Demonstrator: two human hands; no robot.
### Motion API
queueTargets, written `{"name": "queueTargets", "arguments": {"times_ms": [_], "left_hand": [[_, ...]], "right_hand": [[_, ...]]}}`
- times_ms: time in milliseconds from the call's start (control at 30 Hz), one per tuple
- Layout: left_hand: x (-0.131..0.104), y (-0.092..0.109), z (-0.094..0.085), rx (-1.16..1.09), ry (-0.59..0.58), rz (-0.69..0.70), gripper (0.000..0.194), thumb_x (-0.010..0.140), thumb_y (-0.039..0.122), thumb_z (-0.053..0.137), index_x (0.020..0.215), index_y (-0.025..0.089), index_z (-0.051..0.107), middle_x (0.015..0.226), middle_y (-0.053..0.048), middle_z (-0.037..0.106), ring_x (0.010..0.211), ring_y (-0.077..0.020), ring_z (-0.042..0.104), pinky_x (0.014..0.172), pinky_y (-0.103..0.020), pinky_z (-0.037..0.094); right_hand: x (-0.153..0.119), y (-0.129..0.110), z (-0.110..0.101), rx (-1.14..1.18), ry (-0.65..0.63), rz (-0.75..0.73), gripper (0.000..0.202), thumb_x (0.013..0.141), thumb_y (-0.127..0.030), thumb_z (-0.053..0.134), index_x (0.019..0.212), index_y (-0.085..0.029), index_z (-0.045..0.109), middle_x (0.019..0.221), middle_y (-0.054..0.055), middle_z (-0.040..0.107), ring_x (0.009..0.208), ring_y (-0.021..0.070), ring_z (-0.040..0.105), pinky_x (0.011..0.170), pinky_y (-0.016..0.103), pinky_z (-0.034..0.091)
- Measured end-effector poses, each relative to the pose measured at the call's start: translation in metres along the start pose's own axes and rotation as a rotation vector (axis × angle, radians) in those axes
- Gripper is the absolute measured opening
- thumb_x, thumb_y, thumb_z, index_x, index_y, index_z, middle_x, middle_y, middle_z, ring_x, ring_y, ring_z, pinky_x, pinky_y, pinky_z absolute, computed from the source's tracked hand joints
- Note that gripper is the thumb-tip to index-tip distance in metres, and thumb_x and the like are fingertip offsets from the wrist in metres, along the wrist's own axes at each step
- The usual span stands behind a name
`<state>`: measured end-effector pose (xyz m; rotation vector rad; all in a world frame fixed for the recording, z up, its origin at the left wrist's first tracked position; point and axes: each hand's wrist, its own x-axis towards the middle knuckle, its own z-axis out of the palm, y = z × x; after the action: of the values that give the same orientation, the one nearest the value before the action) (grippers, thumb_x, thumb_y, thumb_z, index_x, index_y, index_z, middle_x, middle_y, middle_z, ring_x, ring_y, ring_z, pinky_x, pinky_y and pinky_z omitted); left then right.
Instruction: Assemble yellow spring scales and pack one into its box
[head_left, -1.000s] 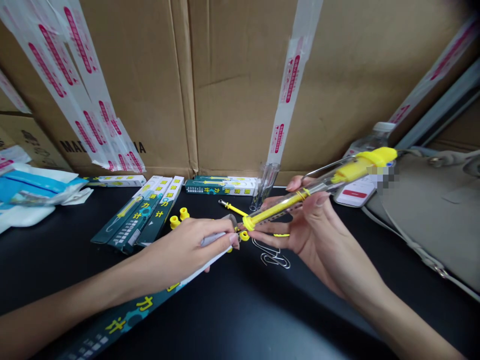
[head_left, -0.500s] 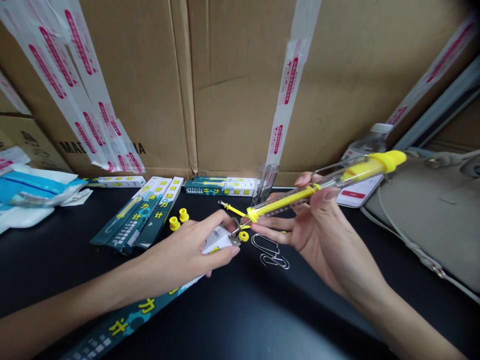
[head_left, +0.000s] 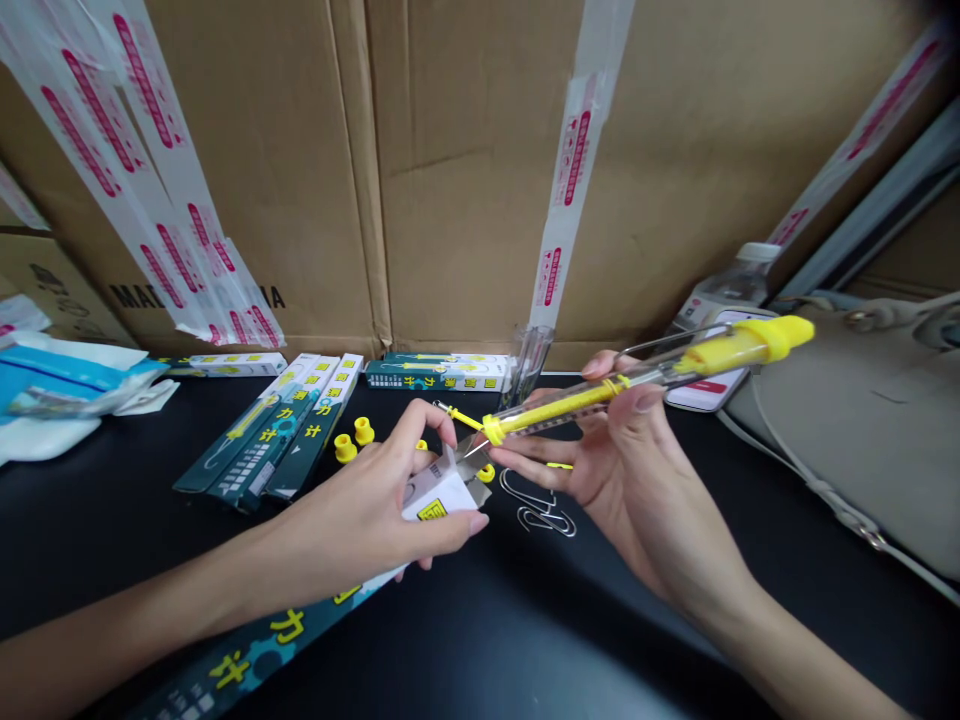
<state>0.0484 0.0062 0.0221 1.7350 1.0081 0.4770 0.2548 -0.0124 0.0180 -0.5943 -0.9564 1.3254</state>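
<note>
My left hand [head_left: 375, 505] grips the end of a long green and white box [head_left: 289, 630], whose end flaps stand open. My right hand [head_left: 645, 470] holds a clear tube with yellow parts [head_left: 570, 405] between thumb and fingers, tilted with its yellow cap up to the right. The tube's lower end is at the box opening, and a thin metal hook there reaches in among the flaps. Just beyond the box end lie a small yellow ring [head_left: 487, 473] and a yellow rod [head_left: 459, 415]. Metal hooks [head_left: 546, 518] rest on the black table [head_left: 517, 640] between my hands.
Several similar boxes [head_left: 300, 430] and yellow caps [head_left: 364, 431] lie at the left and back. Clear tubes [head_left: 532, 360] stand behind. A bottle [head_left: 739, 280], phone [head_left: 694, 395] and beige bag [head_left: 862, 420] are at the right, a blue-white package [head_left: 67, 385] far left, cardboard [head_left: 465, 230] behind.
The box's end flaps are spread wider at my left fingers. The tube in my right hand has shifted slightly left, its hooked end now among the flaps.
</note>
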Motion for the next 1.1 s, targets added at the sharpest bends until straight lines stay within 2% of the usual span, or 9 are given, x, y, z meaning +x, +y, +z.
{"name": "queueTargets", "arguments": {"times_ms": [133,300,600,767,900,1000,1100], "left_hand": [[-0.001,0.001,0.000,-0.046,0.027,0.005,0.047,0.085,0.035,0.073,0.106,0.029,0.031,0.083,0.004,0.066,0.054,-0.0119,0.060,0.039,-0.016,0.047],[-0.002,0.004,0.001,-0.003,0.049,0.034,0.047,0.081,0.030,0.074,0.103,0.029,0.032,0.080,0.005,0.066,0.051,-0.0104,0.057,0.037,-0.015,0.046],[-0.003,0.008,0.001,-0.019,0.094,0.066,0.046,0.081,0.030,0.073,0.101,0.028,0.031,0.077,0.005,0.067,0.048,-0.0101,0.056,0.037,-0.016,0.045],[-0.001,0.006,-0.001,0.050,0.125,0.125,0.044,0.081,0.026,0.073,0.101,0.027,0.034,0.077,0.007,0.066,0.050,-0.0089,0.058,0.042,-0.015,0.043],[-0.001,0.004,-0.001,0.065,0.102,0.110,0.043,0.083,0.024,0.072,0.100,0.028,0.033,0.076,0.009,0.065,0.050,-0.0083,0.057,0.044,-0.016,0.041],[-0.003,0.002,0.000,0.096,0.084,0.124,0.042,0.083,0.024,0.073,0.101,0.028,0.035,0.075,0.010,0.063,0.052,-0.0081,0.056,0.046,-0.016,0.041],[-0.005,0.001,0.002,0.102,0.062,0.159,0.043,0.084,0.024,0.074,0.103,0.028,0.036,0.083,0.009,0.065,0.055,-0.0070,0.055,0.049,-0.017,0.043]], "right_hand": [[-0.003,0.004,-0.001,0.013,-0.030,-0.003,0.028,0.091,-0.054,0.064,0.101,-0.031,0.054,0.101,-0.002,0.070,0.086,0.0281,0.079,0.083,0.052,0.064],[-0.007,0.009,-0.003,0.038,-0.103,0.048,0.024,0.094,-0.054,0.061,0.104,-0.033,0.053,0.102,-0.003,0.072,0.090,0.0268,0.079,0.087,0.050,0.063],[-0.006,0.013,-0.009,-0.049,-0.087,0.065,0.026,0.094,-0.055,0.060,0.107,-0.035,0.054,0.105,-0.001,0.071,0.082,0.0236,0.080,0.079,0.041,0.066],[-0.009,0.019,-0.009,-0.100,-0.088,0.053,0.023,0.095,-0.051,0.062,0.108,-0.032,0.059,0.103,0.000,0.072,0.088,0.0191,0.077,0.085,0.035,0.065],[-0.009,0.024,-0.008,-0.158,-0.092,0.071,0.023,0.091,-0.050,0.069,0.104,-0.031,0.066,0.104,-0.001,0.069,0.096,0.0173,0.073,0.083,0.030,0.064],[-0.008,0.024,-0.007,-0.203,-0.132,0.120,0.021,0.090,-0.047,0.071,0.104,-0.031,0.072,0.105,-0.001,0.069,0.097,0.0161,0.070,0.081,0.027,0.062],[-0.007,0.024,-0.007,-0.290,-0.205,0.170,0.018,0.089,-0.042,0.074,0.099,-0.028,0.077,0.103,0.001,0.073,0.096,0.0147,0.068,0.085,0.024,0.057]]}}
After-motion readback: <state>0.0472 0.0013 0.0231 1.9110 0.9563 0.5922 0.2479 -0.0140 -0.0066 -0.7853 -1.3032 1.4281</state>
